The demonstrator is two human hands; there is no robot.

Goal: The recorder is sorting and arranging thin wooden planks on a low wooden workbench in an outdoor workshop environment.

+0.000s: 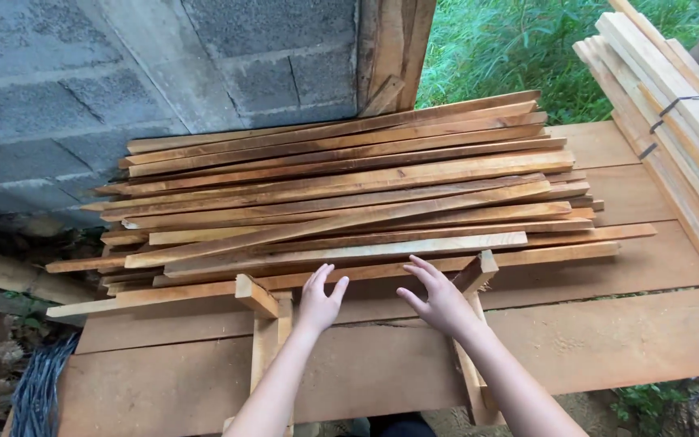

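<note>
**Hands at the slat pile**

I see the pile of wooden slats (341, 194) lying across a plank table (608, 340); left hand (319, 301) and right hand (440, 301) both open, fingers spread, fingertips at its near edge; bundled boards (673, 105) at right.

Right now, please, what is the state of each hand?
Left hand: open, holding nothing, fingers at the wooden slats.
Right hand: open, holding nothing, reaching to the same pile.

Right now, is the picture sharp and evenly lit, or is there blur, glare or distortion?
Head view: soft daylight, no glare; the wooden slats are sharp with thin shadows between them; left hand and right hand show hardly any blur; wide-lens distortion bends the block wall near the edges.
</note>
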